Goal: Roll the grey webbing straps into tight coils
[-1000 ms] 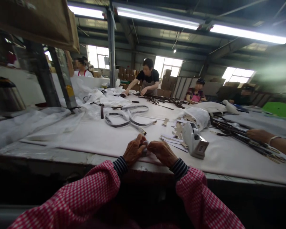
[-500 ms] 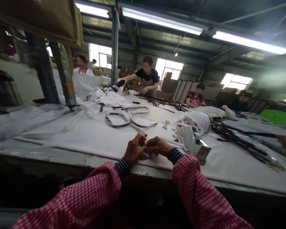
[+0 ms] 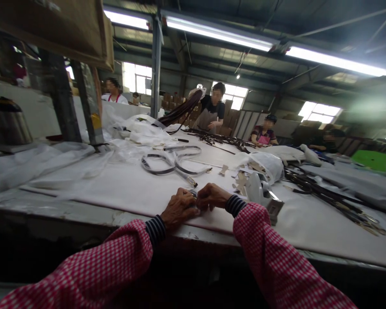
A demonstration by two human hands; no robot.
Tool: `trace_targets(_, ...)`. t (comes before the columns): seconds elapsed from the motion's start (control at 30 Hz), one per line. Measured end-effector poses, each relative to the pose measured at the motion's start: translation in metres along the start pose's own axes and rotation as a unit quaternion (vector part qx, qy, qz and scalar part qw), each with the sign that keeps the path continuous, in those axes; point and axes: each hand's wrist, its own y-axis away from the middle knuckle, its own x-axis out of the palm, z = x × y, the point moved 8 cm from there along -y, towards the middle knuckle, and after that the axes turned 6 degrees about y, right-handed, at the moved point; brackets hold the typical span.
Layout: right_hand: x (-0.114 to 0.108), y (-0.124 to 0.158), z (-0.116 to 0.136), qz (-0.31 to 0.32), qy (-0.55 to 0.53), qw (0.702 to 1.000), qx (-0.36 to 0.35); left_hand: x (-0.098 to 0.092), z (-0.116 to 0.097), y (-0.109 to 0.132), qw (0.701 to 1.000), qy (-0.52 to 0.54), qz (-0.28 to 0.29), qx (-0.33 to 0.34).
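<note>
At the front of the white-covered table (image 3: 122, 189), my left hand (image 3: 180, 209) is closed with its back turned up. My right hand (image 3: 214, 196) touches its fingertips, thumb and fingers pinched together. A small shiny, greyish thing (image 3: 193, 193) shows between them, mostly covered by the fingers, and I cannot make out its kind. Just beyond my hands lies a looped grey belt (image 3: 162, 171) with a metal end (image 3: 192, 182). To the right of my right hand stands a white and grey device (image 3: 260, 191) that looks like a tape dispenser.
Pale card pieces (image 3: 241, 182) and a clear plastic bag (image 3: 270, 161) lie at right, near a bundle of dark belts (image 3: 334, 201). White wrapping (image 3: 67, 156) covers the left side. Across the table a co-worker (image 3: 209, 111) holds up dark straps (image 3: 183, 107).
My left hand has rolled over and lowered slightly to the left. The co-worker across has raised a bundle of dark straps. Another person's hand has gone from the right edge.
</note>
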Motion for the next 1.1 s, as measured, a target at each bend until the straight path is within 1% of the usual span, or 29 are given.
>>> trace_targets(0.1, -0.002, -0.002, 0.009, 0.035, 0.061, 0.997, 0.008, 0.001, 0.000, 0.000, 1.000, -0.004, 0.010, 0.009)
trace_targets(0.17, -0.003, -0.001, 0.016, 0.031, 0.113, 0.993, 0.006, 0.002, 0.001, 0.001, 1.000, -0.008, 0.010, 0.012)
trace_targets(0.2, -0.002, 0.001, 0.019, 0.020, 0.144, 0.989, 0.000, 0.003, 0.001, 0.001, 1.000, -0.010, 0.010, 0.013)
trace_targets(0.27, 0.001, 0.007, 0.026, -0.020, 0.213, 0.977, -0.015, 0.004, 0.000, 0.003, 1.000, -0.015, 0.006, 0.018)
trace_targets(0.37, 0.011, 0.021, 0.033, -0.099, 0.311, 0.945, -0.038, 0.008, -0.001, 0.004, 0.999, -0.023, 0.001, 0.026)
trace_targets(0.47, 0.025, 0.036, 0.034, -0.169, 0.361, 0.916, -0.051, 0.011, 0.000, 0.003, 0.999, -0.033, -0.002, 0.025)
trace_targets(0.63, 0.041, 0.049, 0.031, -0.269, 0.365, 0.890, -0.038, 0.011, 0.001, 0.003, 0.999, -0.050, -0.006, 0.015)
trace_targets(0.73, 0.050, 0.058, 0.030, -0.316, 0.334, 0.887, -0.040, 0.011, -0.001, 0.002, 0.999, -0.052, -0.007, 0.010)
trace_targets(0.83, 0.059, 0.072, 0.030, -0.359, 0.274, 0.889, -0.073, 0.009, -0.001, 0.001, 0.999, -0.044, -0.011, 0.003)
trace_targets(0.93, 0.065, 0.081, 0.028, -0.375, 0.255, 0.887, -0.085, 0.006, 0.001, 0.002, 1.000, -0.029, 0.002, 0.006)
trace_targets(1.1, 0.067, 0.082, 0.025, -0.369, 0.272, 0.886, -0.072, -0.001, 0.002, 0.003, 0.998, -0.008, 0.049, 0.024)
